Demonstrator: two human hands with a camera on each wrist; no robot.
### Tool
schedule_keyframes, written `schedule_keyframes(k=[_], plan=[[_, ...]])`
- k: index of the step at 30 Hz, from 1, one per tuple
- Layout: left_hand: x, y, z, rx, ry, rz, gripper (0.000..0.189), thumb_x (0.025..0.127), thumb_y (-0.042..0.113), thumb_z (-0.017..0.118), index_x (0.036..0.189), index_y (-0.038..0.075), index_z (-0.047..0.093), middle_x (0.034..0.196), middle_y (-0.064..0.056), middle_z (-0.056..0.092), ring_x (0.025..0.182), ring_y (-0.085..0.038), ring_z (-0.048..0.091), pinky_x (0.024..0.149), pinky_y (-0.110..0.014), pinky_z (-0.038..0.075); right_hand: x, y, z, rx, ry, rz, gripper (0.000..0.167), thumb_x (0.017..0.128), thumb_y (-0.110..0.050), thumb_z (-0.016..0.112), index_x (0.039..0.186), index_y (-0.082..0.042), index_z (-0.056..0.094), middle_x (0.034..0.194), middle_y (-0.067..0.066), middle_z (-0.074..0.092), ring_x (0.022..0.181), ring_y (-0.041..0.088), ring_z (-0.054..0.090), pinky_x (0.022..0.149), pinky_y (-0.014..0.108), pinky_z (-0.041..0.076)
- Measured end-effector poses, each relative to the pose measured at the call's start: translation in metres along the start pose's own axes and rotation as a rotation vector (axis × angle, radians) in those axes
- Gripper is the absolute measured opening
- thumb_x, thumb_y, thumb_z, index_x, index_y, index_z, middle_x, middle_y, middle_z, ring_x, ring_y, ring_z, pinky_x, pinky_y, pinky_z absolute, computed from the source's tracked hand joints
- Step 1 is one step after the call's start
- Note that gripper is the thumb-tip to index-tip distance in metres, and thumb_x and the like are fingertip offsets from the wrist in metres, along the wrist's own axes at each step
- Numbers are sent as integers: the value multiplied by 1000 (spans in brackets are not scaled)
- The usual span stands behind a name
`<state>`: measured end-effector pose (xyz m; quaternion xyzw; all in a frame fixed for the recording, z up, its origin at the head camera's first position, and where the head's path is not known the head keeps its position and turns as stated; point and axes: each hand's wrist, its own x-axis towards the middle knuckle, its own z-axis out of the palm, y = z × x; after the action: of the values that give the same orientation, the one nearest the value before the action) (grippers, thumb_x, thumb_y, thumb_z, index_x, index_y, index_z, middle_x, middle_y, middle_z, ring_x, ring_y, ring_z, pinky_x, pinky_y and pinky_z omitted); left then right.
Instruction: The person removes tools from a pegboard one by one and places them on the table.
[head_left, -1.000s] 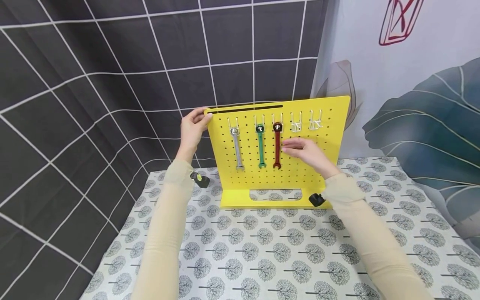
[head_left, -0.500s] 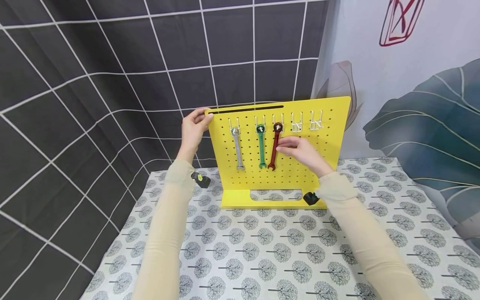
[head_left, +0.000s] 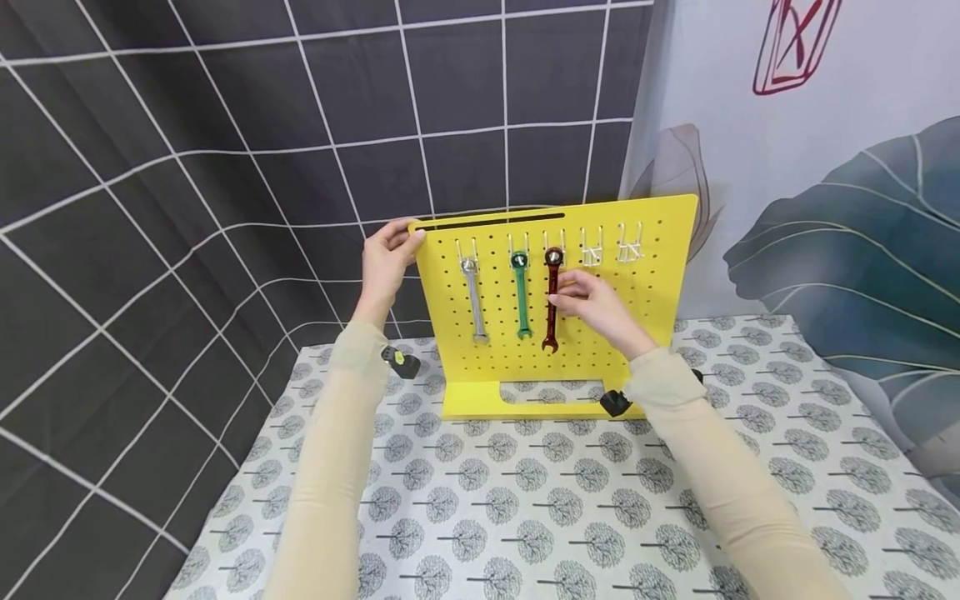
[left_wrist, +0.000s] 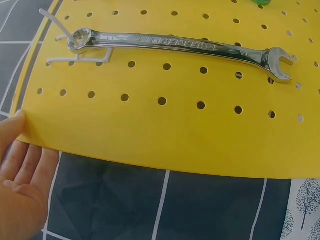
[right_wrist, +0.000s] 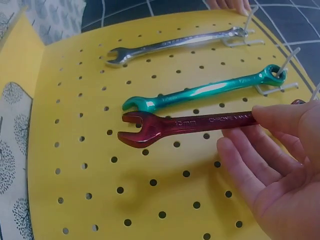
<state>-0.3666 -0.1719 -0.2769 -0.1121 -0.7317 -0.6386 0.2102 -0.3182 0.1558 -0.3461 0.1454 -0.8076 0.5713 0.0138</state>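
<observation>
My right hand (head_left: pixel 596 308) pinches a dark red combination wrench (head_left: pixel 552 304) at the shank between thumb and fingers. Its ring end is up by the third hook, its open end pointing down, lifted off the board face in the right wrist view. My left hand (head_left: pixel 386 258) grips the top left corner of the yellow pegboard (head_left: pixel 495 358), thumb in front and fingers behind. A green wrench (head_left: pixel 522 300) and a silver wrench (left_wrist: pixel 175 44) hang by their ring ends from hooks to the left of the red one.
Two bare white hooks, a fourth hook (head_left: pixel 592 250) and a fifth hook (head_left: pixel 630 246), sit on the board's right side. The board stands on a tree-print tablecloth (head_left: pixel 495 500). Behind hangs a dark gridded curtain (head_left: pixel 300 100); a leaf-patterned curtain (head_left: pixel 862 233) is at the right.
My right hand has moved left and taken hold of the red wrench. The wrench swung left at its lower end, then came back near vertical. My left hand stays at the corner.
</observation>
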Motion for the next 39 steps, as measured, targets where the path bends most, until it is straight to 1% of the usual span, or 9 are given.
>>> schedule_keyframes(k=[5, 13, 16, 21, 27, 34, 39], plan=[[-1, 2, 0, 2, 3, 2, 29, 95, 16, 73, 121, 5, 70, 110, -11, 72, 93, -16, 68, 86, -32, 57, -5, -3, 1, -15, 6, -9, 43, 100, -17, 66, 136, 0, 51, 122, 23, 64, 103, 35, 66, 95, 43, 55], [-1, 2, 0, 1, 9, -6, 29, 95, 16, 73, 122, 5, 70, 111, -11, 72, 94, -15, 68, 86, -32, 57, -14, -7, 2, -30, -4, -15, 48, 99, -20, 67, 139, -1, 50, 123, 23, 64, 102, 42, 67, 99, 51, 51], [-1, 2, -1, -4, 11, -6, 29, 95, 16, 73, 121, 6, 70, 110, -11, 73, 94, -16, 68, 85, -31, 57, -16, -8, 2, -24, -9, -18, 46, 99, -18, 67, 138, -1, 50, 122, 24, 64, 100, 42, 68, 97, 52, 52], [0, 2, 0, -5, 11, -12, 29, 94, 16, 74, 121, 5, 70, 110, -11, 73, 94, -16, 68, 86, -32, 57, -18, -9, 3, 3, -12, -22, 43, 99, -14, 66, 136, 1, 51, 119, 25, 63, 94, 40, 69, 91, 50, 56], [-3, 2, 1, 0, 9, -21, 29, 95, 16, 73, 122, 5, 70, 113, -12, 72, 95, -16, 69, 88, -33, 57, -20, -8, 3, 11, -15, -26, 44, 98, -14, 67, 136, 1, 51, 118, 25, 64, 93, 39, 69, 92, 53, 55], [-1, 1, 1, 4, 19, -19, 29, 95, 16, 73, 122, 6, 70, 111, -11, 72, 94, -15, 68, 86, -32, 57, -23, -15, 5, 5, 5, -80, 44, 98, -16, 68, 136, -1, 53, 116, 21, 66, 91, 32, 70, 90, 52, 56], [0, 2, 1, -1, 15, -24, 29, 95, 16, 73, 122, 6, 70, 110, -11, 72, 94, -15, 68, 87, -33, 57, -26, -20, 5, 0, 12, -102, 42, 97, -17, 69, 134, -2, 55, 114, 19, 67, 90, 34, 70, 88, 53, 56]])
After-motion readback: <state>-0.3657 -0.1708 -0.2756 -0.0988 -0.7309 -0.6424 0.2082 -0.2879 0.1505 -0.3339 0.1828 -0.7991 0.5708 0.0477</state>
